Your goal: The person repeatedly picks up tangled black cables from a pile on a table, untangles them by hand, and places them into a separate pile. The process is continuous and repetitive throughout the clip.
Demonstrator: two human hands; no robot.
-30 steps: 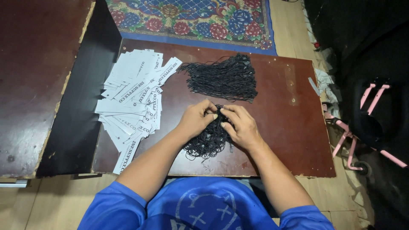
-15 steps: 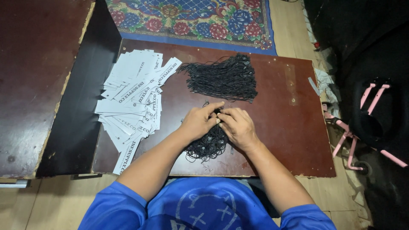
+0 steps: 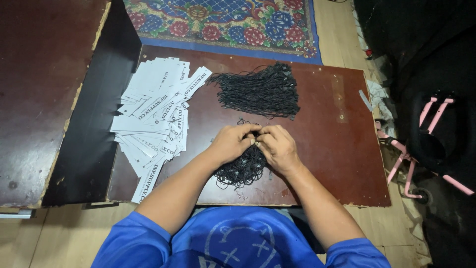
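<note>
Black cords (image 3: 243, 166) lie tangled at the table's (image 3: 337, 149) near edge under both hands, where left hand (image 3: 232, 143) and right hand (image 3: 277, 148) have drawn closer, fingertips now pinched together on one strand.

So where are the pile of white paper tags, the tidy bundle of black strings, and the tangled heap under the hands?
Pile of white paper tags (image 3: 151, 116), head view, middle of the spread.
Tidy bundle of black strings (image 3: 260, 92), head view, centre.
Tangled heap of black strings (image 3: 243, 168), head view, part below the hands.
</note>
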